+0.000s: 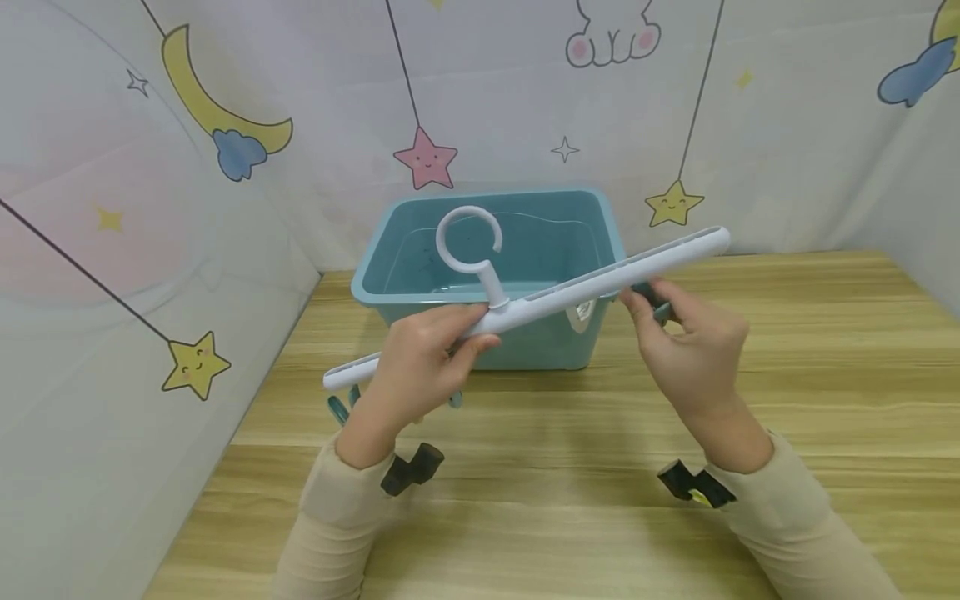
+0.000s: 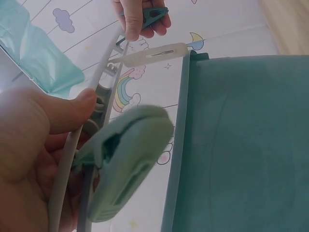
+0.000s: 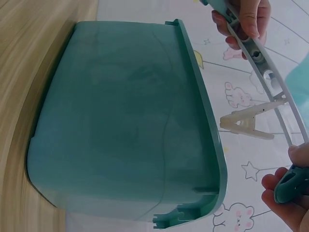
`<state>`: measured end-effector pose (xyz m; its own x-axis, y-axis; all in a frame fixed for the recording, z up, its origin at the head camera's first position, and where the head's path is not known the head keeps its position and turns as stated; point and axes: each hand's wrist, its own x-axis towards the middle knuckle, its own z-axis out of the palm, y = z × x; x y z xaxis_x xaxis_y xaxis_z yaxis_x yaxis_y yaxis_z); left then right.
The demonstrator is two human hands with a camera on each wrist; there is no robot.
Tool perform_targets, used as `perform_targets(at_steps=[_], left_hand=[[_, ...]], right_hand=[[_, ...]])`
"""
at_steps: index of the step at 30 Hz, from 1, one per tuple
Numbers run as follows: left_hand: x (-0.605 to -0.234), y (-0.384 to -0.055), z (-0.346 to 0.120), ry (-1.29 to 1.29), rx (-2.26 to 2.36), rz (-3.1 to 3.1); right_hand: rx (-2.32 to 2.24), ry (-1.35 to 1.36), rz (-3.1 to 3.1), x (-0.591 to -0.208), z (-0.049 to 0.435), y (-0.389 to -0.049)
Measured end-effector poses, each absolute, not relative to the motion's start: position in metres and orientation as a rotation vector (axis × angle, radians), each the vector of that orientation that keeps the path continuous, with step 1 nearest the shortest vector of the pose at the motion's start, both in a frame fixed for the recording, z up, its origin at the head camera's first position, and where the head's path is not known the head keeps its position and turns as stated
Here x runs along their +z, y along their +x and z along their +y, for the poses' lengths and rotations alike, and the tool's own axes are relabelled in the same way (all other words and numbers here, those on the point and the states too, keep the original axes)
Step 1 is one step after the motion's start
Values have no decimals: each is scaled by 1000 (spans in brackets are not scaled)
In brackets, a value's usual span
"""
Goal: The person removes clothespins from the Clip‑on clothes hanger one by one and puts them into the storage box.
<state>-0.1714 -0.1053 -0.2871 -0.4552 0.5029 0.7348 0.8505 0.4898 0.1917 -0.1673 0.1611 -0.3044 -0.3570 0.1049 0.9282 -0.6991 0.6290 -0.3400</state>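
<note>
A white hanger bar with a round hook (image 1: 600,283) is held aslant, its right end higher. My left hand (image 1: 420,358) grips the bar just left of the hook, thumb in front. At the bar's right part, my right hand (image 1: 693,350) pinches a dark teal clothespin (image 3: 292,186). A cream clothespin (image 3: 239,117) hangs from the bar between the hands. Close to the left hand, a green clothespin (image 2: 135,159) hangs from the bar's underside. More teal clothespins (image 1: 337,408) show below the left end, partly hidden by that hand.
A teal plastic bin (image 1: 525,354) stands on the wooden table (image 1: 540,500) just behind the bar. Printed cloth (image 1: 510,108) with stars and moons hangs at the back and sides. Both wrists carry small black devices (image 1: 412,468).
</note>
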Motion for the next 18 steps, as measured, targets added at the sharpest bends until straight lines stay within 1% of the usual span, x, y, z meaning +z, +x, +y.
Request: perform_targets(at_steps=[9, 18], left_hand=[[-281, -172, -114, -1098, -791, -2073], [-277, -170, -120, -1067, -790, -2066]], right_hand=[[988, 524, -1759, -295, 162, -170], [949, 571, -1800, -291, 168, -186]])
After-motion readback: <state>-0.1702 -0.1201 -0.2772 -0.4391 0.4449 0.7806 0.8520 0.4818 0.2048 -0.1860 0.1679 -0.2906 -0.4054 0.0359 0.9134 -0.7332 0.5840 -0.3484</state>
